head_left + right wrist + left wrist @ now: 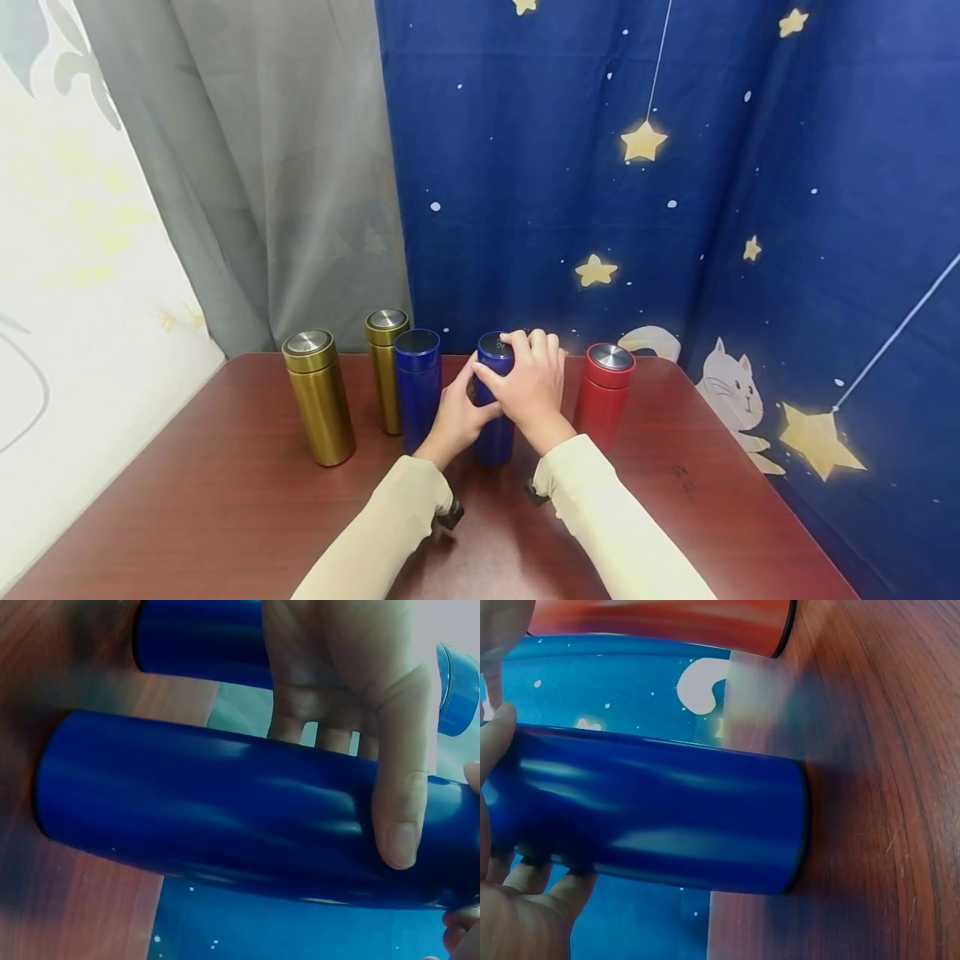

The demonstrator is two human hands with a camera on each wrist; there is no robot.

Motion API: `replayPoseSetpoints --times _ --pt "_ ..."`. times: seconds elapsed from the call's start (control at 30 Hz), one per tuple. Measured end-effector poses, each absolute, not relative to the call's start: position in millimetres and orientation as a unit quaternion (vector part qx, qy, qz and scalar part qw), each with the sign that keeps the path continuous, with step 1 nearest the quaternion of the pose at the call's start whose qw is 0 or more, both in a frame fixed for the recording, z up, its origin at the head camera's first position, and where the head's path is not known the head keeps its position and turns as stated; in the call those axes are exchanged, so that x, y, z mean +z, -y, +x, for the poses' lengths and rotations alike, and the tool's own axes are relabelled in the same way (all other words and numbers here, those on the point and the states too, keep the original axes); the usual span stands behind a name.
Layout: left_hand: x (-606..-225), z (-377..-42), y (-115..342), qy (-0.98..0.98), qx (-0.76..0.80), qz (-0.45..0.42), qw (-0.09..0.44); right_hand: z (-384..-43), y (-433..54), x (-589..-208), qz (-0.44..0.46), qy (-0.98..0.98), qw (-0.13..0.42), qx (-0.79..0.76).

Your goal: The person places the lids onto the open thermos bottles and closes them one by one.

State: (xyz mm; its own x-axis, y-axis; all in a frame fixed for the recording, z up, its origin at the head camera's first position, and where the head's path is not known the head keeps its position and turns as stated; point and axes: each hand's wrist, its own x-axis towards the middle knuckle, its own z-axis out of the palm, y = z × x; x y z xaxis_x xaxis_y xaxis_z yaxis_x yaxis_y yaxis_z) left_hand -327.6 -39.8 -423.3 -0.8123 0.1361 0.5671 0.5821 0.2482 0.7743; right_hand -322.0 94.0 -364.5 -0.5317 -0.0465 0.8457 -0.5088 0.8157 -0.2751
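Observation:
A blue thermos flask (493,446) stands upright on the table, held by both hands. My left hand (456,417) wraps its upper body, thumb on the near side and fingers round the other side, as the right wrist view also shows. Over the top, my right hand (534,379) grips the lid (491,343) with thumb and curled fingers. The dark lid top carries small light marks. In the right wrist view only some right-hand fingertips (455,934) appear at the edge. A second blue flask (418,387) stands just left of the left hand.
Two gold flasks, one at the far left (322,408) and one farther back (387,375), stand on the reddish-brown table (247,500). A red flask (602,400) is close to the right hand's right side. Behind the table hangs a blue star-patterned curtain (525,208).

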Motion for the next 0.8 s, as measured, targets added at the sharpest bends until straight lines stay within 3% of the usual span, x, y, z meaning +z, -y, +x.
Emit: replayPoseSetpoints --times 0.1,0.33,0.47,0.6,0.8 --pt "-422.3 -327.7 41.3 0.768 -0.565 -0.235 0.19 -323.6 -95.6 -362.3 0.178 0.852 0.404 0.282" --pt "-419.2 -328.4 44.2 0.757 -0.583 -0.25 0.156 -331.0 -115.3 -354.1 0.305 0.822 0.21 0.433" --pt "-417.3 -328.0 45.0 0.747 -0.596 -0.258 0.142 -334.4 -128.1 -350.0 0.358 0.792 0.149 0.472" --pt "-405.8 -317.7 45.3 0.747 -0.597 -0.262 0.128 -335.7 -133.2 -347.7 0.364 0.799 0.157 0.453" --pt "-392.9 -304.0 44.0 0.75 -0.591 -0.263 0.137 -334.8 -129.2 -349.6 0.327 0.83 0.228 0.391"
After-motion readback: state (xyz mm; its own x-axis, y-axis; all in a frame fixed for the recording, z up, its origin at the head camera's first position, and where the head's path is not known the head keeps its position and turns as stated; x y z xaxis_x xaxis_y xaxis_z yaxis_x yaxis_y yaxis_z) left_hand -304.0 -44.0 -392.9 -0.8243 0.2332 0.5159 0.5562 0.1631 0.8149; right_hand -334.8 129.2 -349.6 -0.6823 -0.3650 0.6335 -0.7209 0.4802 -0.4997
